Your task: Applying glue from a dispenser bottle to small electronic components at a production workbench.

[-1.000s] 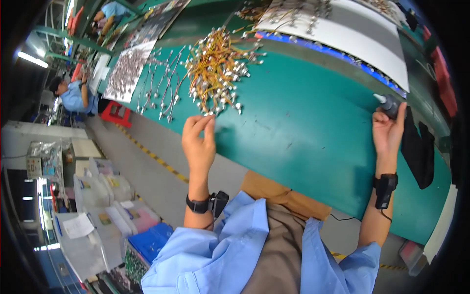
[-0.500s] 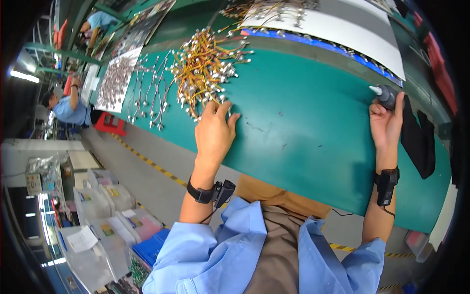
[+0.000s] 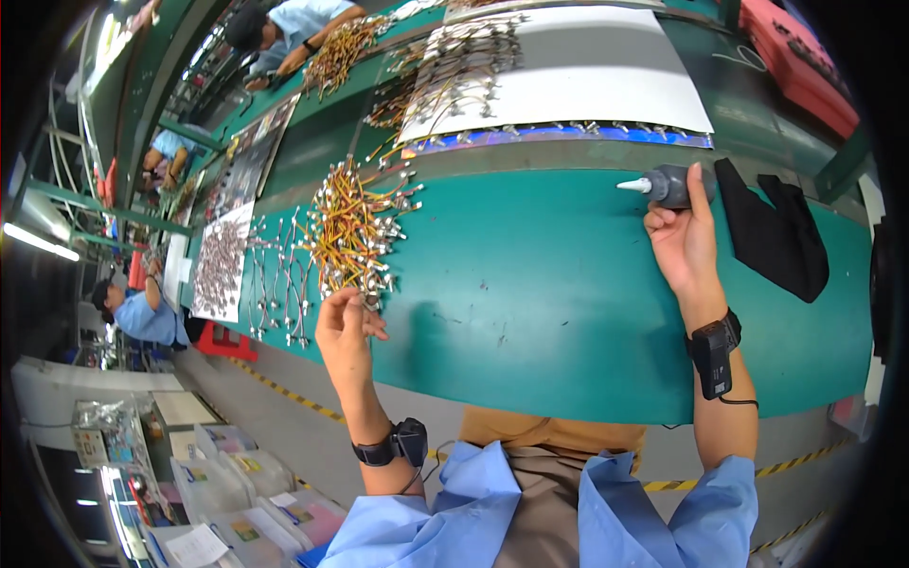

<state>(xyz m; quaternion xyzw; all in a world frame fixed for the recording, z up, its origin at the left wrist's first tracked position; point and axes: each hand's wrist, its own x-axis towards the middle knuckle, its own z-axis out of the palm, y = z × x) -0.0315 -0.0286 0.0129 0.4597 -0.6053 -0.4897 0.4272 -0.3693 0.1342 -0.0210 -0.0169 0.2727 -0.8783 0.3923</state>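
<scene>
The left hand [image 3: 346, 331] is being held with thumb and index finger nearly together, the other fingers loosely bent; whether anything is being pinched cannot be told. Just beyond those fingertips, a heap of yellow-orange wires with white connectors [image 3: 355, 227] is being supported by the flat green tabletop [image 3: 530, 284]. A dark-grey bottle with a white conical nozzle [image 3: 670, 186] is being gripped sideways by the right hand [image 3: 686, 251], between thumb and curled fingers. Right of these fingers, a black cloth [image 3: 781, 232] is also being supported.
</scene>
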